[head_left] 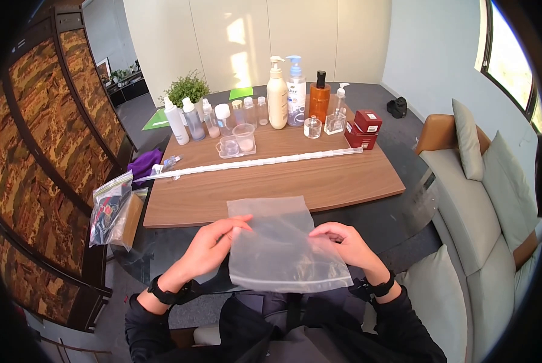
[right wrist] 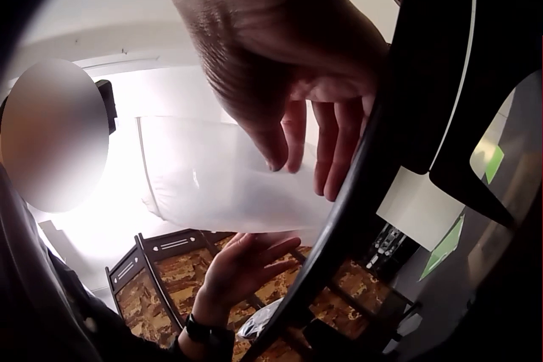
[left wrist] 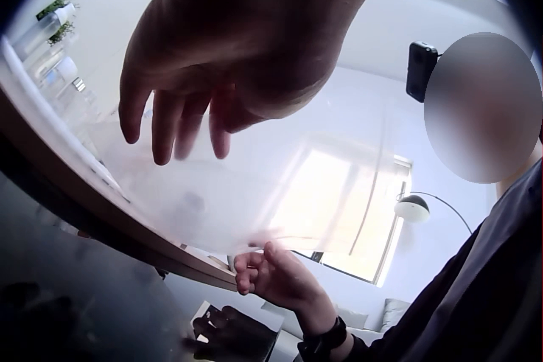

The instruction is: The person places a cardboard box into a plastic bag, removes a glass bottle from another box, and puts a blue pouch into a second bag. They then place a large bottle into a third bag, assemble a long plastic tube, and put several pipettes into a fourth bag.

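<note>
A frosted, see-through plastic zip bag [head_left: 277,254] spreads between both hands in front of the body, its zip strip along the edge nearest the person. The left hand [head_left: 213,242] pinches the bag's left side between thumb and fingers. On the opposite side, the right hand [head_left: 349,245] pinches the bag's edge, fingertips over the film. In the left wrist view the left fingers [left wrist: 161,129] hang down against the milky film. The right wrist view shows the right thumb [right wrist: 270,151] on one side of the bag [right wrist: 225,171]. The bag looks flat.
Across the wooden tabletop [head_left: 271,187] lies a long white strip [head_left: 252,162]. Behind it stand several bottles, pump bottles [head_left: 277,97], small clear containers [head_left: 245,137] and red boxes [head_left: 363,129]. Filled zip bags [head_left: 112,209] sit at the left edge; a sofa [head_left: 464,199] is at right.
</note>
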A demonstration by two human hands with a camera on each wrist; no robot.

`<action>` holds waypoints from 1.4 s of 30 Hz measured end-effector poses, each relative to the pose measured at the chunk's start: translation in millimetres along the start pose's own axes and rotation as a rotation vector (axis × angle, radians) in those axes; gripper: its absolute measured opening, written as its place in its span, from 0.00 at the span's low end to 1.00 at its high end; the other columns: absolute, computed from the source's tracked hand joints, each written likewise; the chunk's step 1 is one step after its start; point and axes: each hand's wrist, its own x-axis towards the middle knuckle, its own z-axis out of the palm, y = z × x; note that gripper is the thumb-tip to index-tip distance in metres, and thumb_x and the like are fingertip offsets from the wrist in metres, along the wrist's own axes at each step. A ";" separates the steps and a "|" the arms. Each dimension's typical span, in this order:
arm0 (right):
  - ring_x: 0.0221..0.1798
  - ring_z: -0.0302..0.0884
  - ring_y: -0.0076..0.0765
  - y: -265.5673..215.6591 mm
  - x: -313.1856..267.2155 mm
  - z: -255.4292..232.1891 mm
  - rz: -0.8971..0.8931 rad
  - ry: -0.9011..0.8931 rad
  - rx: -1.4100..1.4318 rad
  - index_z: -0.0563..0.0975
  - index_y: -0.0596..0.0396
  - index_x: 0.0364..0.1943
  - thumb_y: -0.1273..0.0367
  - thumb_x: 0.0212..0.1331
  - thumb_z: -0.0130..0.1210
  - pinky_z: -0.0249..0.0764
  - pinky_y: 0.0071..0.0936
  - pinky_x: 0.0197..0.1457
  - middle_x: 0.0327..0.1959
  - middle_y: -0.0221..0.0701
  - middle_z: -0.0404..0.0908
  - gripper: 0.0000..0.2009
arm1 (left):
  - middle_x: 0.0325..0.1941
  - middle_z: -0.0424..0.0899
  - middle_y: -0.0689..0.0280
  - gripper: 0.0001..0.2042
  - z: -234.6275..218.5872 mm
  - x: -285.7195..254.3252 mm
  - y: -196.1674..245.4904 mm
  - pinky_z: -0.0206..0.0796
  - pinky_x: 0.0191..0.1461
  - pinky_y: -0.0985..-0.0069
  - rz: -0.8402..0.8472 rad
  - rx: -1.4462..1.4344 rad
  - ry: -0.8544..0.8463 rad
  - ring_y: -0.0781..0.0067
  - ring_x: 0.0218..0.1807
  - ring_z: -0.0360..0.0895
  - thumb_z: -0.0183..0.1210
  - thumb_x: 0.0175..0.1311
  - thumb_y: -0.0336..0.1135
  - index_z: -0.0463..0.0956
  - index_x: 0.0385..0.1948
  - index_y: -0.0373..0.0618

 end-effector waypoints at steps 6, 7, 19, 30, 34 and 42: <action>0.40 0.81 0.24 2.2 0.4 -6.9 -0.140 0.249 -0.067 0.83 0.61 0.40 0.73 0.61 0.60 0.76 0.21 0.45 0.36 0.32 0.85 0.07 | 0.53 0.81 0.59 0.09 5.2 0.3 -5.6 0.68 0.58 0.72 0.061 0.108 0.177 0.66 0.54 0.77 0.51 0.70 0.30 0.79 0.42 0.38; 0.40 0.82 0.24 -6.1 -2.0 -7.1 -0.138 0.252 -0.104 0.83 0.61 0.40 0.72 0.61 0.60 0.76 0.21 0.45 0.36 0.33 0.85 0.07 | 0.52 0.81 0.60 0.08 5.1 -0.8 -2.4 0.68 0.57 0.72 0.078 0.132 0.166 0.67 0.54 0.77 0.52 0.70 0.30 0.79 0.42 0.38; 0.46 0.77 0.29 -9.0 -2.7 3.8 0.097 0.097 0.120 0.80 0.60 0.42 0.61 0.70 0.50 0.81 0.23 0.38 0.47 0.32 0.71 0.15 | 0.44 0.78 0.68 0.16 2.9 1.7 -11.7 0.66 0.46 0.81 -0.472 -0.331 -0.022 0.80 0.44 0.75 0.51 0.73 0.44 0.76 0.48 0.41; 0.36 0.76 0.25 -6.6 -12.4 10.4 -0.194 -0.035 -0.107 0.74 0.60 0.17 0.71 0.59 0.62 0.71 0.22 0.38 0.31 0.29 0.79 0.14 | 0.53 0.76 0.60 0.32 12.8 9.3 -0.7 0.66 0.58 0.74 -0.234 -0.598 0.228 0.72 0.55 0.75 0.60 0.66 0.32 0.51 0.67 0.43; 0.33 0.78 0.26 -12.7 -13.4 10.0 -0.197 -0.141 -0.074 0.67 0.59 0.14 0.74 0.56 0.64 0.71 0.22 0.38 0.32 0.32 0.83 0.18 | 0.53 0.77 0.58 0.34 16.4 15.7 0.8 0.66 0.60 0.72 -0.198 -0.644 0.205 0.71 0.55 0.75 0.60 0.65 0.30 0.49 0.69 0.43; 0.51 0.76 0.29 -10.8 -15.5 9.7 -0.019 0.116 0.255 0.66 0.54 0.54 0.71 0.56 0.66 0.73 0.29 0.54 0.50 0.36 0.78 0.24 | 0.52 0.80 0.60 0.29 23.0 17.0 2.2 0.71 0.57 0.72 -0.094 -0.613 0.233 0.70 0.54 0.78 0.60 0.61 0.20 0.59 0.64 0.44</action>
